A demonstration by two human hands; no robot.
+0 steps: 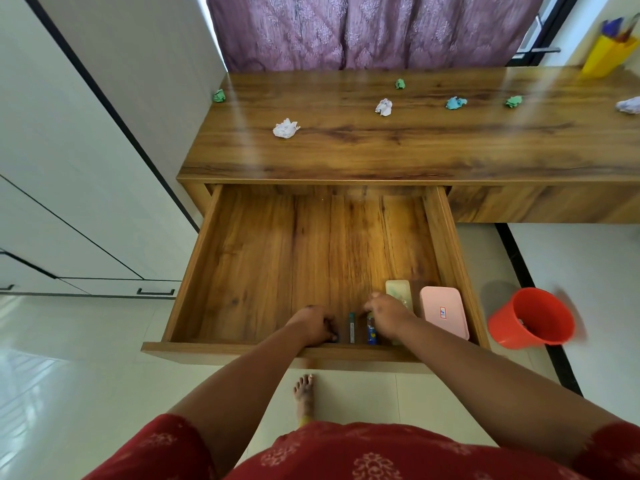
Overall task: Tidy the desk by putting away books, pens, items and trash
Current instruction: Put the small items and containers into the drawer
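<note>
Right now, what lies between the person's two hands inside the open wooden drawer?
In the head view, a slim teal pen-like stick lies on the drawer floor between the left hand and the right hand; a blue tube sits under the right hand.

Worn on the head, one wide-angle view only; none other to share with. Looked forward and steeply down over the open drawer (pixel 311 265), close enough for both forearms to fill the lower half. Faced the desk top (pixel 415 143) just beyond the drawer, with the purple curtain (pixel 363 29) farther back at the upper edge. Took in white cupboard doors (pixel 86 150) left of the drawer and a red bucket (pixel 533 318) on the floor to its right. Bent straight edges near the borders.
</note>
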